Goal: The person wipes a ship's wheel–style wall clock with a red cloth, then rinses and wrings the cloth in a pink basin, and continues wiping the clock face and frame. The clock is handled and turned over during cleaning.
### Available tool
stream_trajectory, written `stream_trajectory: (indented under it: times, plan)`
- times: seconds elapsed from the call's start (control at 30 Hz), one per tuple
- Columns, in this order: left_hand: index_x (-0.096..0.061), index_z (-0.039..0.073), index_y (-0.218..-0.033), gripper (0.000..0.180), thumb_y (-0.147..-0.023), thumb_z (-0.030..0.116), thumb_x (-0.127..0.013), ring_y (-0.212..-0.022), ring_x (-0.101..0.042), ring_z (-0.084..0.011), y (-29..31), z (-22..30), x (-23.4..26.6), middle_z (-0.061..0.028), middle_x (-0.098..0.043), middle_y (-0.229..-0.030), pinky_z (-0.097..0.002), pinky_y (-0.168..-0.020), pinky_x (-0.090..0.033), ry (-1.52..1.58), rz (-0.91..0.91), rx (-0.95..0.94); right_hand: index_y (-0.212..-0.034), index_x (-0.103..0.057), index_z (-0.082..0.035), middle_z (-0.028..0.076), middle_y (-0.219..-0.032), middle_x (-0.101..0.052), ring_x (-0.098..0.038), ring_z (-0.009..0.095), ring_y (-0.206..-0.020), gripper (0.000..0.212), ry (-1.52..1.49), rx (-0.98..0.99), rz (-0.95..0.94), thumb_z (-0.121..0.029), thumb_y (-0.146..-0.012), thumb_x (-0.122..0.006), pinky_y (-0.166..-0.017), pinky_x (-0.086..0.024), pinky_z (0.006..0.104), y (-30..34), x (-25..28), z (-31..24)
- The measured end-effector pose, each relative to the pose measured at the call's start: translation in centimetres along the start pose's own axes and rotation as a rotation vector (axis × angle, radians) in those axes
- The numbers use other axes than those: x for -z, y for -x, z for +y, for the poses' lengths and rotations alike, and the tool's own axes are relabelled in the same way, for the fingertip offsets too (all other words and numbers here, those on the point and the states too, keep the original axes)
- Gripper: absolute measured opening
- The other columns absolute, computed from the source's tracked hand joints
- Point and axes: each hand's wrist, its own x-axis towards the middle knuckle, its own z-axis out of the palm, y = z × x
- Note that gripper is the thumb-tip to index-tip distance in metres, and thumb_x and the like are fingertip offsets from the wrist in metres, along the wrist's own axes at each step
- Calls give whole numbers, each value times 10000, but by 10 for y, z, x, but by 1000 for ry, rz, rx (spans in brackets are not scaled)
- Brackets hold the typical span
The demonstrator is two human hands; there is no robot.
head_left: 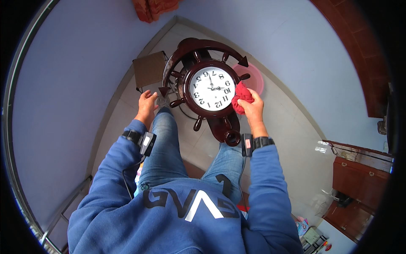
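Observation:
A dark brown clock (pixel 210 86) shaped like a ship's wheel, with a round white face, stands upside down between my knees. My left hand (pixel 146 106) grips the clock's outer arc at its left side. A red cloth (pixel 242 97) is pressed against the clock's right rim, and my right hand (pixel 251 108) is closed around it. Both wrists wear black bands with small devices. My blue sleeves and jeans fill the lower half of the view.
A small brown square stool (pixel 149 68) stands on the tiled floor behind the clock, and a pink basin (pixel 256 78) sits to its right. Blue-grey walls meet in the corner ahead. Wooden cabinets (pixel 359 178) are at the right. A metal frame (pixel 59 216) is at the lower left.

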Motion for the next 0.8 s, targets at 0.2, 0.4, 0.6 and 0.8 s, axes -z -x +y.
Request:
stream_trajectory:
  times: [0.2, 0.4, 0.6, 0.8]
  plan:
    - [-473, 59, -1378, 444, -1004, 261, -603, -1164, -546, -252, -26, -15, -13, -76, -563, -1327, -486, -991, -450, 360, -297, 126, -1053, -726, -96, 137, -1139, -645, -609, 365, -1074, 396, 709, 463, -160, -64, -659, -730, -955, -502, 428, 8, -3, 19]
    - [-275, 31, -1514, 625, -999, 152, -608, -1092, -625, -294, -31, -30, -18, -132, -561, -1292, -441, -887, -533, 432, -271, 98, -927, -727, -120, 95, -995, -637, -584, 367, -938, 274, 718, 512, -302, 28, -699, -696, -833, -497, 452, 79, -57, 4]
    - [-237, 32, -1527, 678, -974, 97, -623, -1065, -633, -291, -36, -33, -24, -140, -550, -1305, -453, -868, -548, 403, -254, 99, -889, -709, -79, 133, -977, -614, -574, 389, -954, 231, 562, 553, -327, 31, -689, -672, -829, -499, 467, 84, -151, -11]
    - [-223, 20, -1533, 734, -931, 4, -642, -940, -672, -286, -36, -22, -29, -178, -594, -1216, -402, -818, -572, 380, -141, 99, -850, -685, -76, 141, -968, -602, -557, 418, -952, 188, 708, 511, -380, 33, -705, -638, -806, -494, 483, 82, -150, -16]
